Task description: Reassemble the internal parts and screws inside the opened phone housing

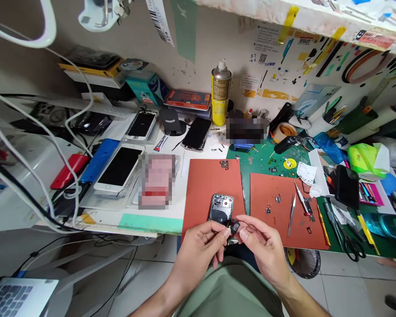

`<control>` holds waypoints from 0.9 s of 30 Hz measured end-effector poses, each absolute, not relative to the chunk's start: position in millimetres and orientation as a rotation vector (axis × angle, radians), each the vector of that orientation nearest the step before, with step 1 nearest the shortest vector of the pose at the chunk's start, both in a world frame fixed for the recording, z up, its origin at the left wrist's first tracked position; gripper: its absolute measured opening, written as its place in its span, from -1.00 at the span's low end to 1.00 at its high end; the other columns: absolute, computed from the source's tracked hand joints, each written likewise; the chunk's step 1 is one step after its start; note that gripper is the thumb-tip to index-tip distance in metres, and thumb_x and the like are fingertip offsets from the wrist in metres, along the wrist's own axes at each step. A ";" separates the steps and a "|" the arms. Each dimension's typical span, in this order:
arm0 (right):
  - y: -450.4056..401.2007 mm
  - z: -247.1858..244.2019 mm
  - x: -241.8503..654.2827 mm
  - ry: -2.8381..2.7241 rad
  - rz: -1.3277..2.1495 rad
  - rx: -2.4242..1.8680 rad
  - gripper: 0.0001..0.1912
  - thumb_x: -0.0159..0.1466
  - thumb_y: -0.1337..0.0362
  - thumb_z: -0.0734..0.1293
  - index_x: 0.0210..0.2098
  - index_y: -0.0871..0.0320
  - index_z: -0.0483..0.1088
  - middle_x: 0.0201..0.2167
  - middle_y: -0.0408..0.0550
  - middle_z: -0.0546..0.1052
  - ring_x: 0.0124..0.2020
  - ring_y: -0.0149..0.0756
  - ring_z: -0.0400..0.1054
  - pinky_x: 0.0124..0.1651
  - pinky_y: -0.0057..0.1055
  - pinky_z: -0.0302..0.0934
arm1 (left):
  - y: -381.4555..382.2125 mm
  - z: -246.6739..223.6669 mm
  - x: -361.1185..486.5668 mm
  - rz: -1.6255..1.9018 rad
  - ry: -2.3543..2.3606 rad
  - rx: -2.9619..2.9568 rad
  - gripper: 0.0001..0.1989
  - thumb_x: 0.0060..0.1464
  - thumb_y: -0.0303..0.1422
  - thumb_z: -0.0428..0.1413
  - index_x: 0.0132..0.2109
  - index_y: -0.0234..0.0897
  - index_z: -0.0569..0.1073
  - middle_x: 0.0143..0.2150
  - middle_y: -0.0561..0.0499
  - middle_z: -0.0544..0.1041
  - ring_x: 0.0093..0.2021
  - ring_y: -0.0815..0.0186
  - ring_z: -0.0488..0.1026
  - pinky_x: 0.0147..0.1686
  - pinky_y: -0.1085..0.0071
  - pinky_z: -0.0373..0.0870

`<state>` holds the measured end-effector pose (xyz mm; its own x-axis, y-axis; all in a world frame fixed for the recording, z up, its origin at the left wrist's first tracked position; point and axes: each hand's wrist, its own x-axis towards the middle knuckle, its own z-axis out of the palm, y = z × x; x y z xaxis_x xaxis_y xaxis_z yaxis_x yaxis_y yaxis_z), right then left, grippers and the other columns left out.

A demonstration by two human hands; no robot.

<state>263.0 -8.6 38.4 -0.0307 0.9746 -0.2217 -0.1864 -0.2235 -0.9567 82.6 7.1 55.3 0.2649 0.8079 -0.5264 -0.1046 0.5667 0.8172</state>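
Note:
My left hand (198,251) and my right hand (264,246) meet over the bench's front edge. Between their fingertips is a small black phone part (235,226), its exact kind too small to make out. Both hands are closed in a pinch on it. Just behind my left fingers, an opened phone housing (221,206) lies on a reddish-brown mat (198,185), its lower end partly hidden by my hand. A thin metal tool (243,193) lies along the mat's right edge. Small metal parts (224,164) sit at the mat's far end.
On the right mat (260,187) lie tweezers (292,213), a screwdriver (302,198) and several tiny parts. Scissors (351,251) hang over the front edge. Phones, including a white one (120,169), lie to the left. A yellow spray can (220,94) stands behind.

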 end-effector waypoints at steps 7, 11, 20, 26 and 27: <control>-8.5 36.1 258.1 -0.654 1.577 -1.236 -0.72 0.25 0.10 0.60 -0.13 0.11 0.66 -0.42 -0.07 0.65 -0.41 -0.33 0.53 -0.27 -0.39 0.49 | 5.4 50.1 83.0 0.796 1.185 0.813 -0.51 0.25 0.09 0.22 -0.19 -0.33 0.59 -0.40 0.01 0.56 -0.56 0.41 0.44 -0.59 0.51 0.40; -11.5 35.7 255.8 -0.584 1.572 -1.282 -0.70 0.21 0.09 0.63 -0.15 0.10 0.67 -0.38 -0.05 0.68 -0.38 -0.30 0.57 -0.21 -0.36 0.52 | 1.7 43.3 87.0 0.849 1.168 0.887 -0.64 0.24 -0.05 0.28 -0.08 -0.28 0.62 -0.37 0.02 0.57 -0.48 0.39 0.48 -0.54 0.52 0.44; -9.3 37.4 253.5 -0.639 1.509 -1.315 -0.72 0.17 0.10 0.65 -0.19 0.09 0.70 -0.35 -0.06 0.68 -0.37 -0.29 0.59 -0.20 -0.36 0.56 | -1.8 33.2 83.2 0.915 1.235 1.175 -0.83 0.37 -0.23 0.20 -0.13 -0.20 0.62 -0.25 0.03 0.56 -0.44 0.43 0.51 -0.51 0.57 0.45; -8.5 36.6 252.4 -0.705 1.461 -1.367 -0.72 0.19 0.07 0.63 -0.21 0.10 0.71 -0.31 -0.03 0.68 -0.34 -0.27 0.58 -0.19 -0.32 0.56 | -7.1 29.7 79.7 1.034 1.334 1.756 -0.86 0.42 -0.44 0.13 0.02 -0.19 0.57 -0.14 0.00 0.63 -0.24 0.38 0.64 -0.21 0.53 0.59; -9.8 36.7 251.9 -0.684 1.451 -1.381 -0.71 0.19 0.06 0.63 -0.19 0.10 0.70 -0.28 -0.02 0.69 -0.33 -0.26 0.58 -0.18 -0.31 0.56 | -8.6 28.6 78.3 1.057 1.377 1.905 -0.84 0.42 -0.46 0.13 0.05 -0.21 0.57 -0.10 -0.03 0.65 -0.18 0.35 0.66 -0.13 0.50 0.60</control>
<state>251.9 -9.8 36.7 0.1274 0.9061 -0.4035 -0.2659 -0.3607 -0.8940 78.3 -8.6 28.6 0.1628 0.9481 0.2731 0.5093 -0.3179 0.7997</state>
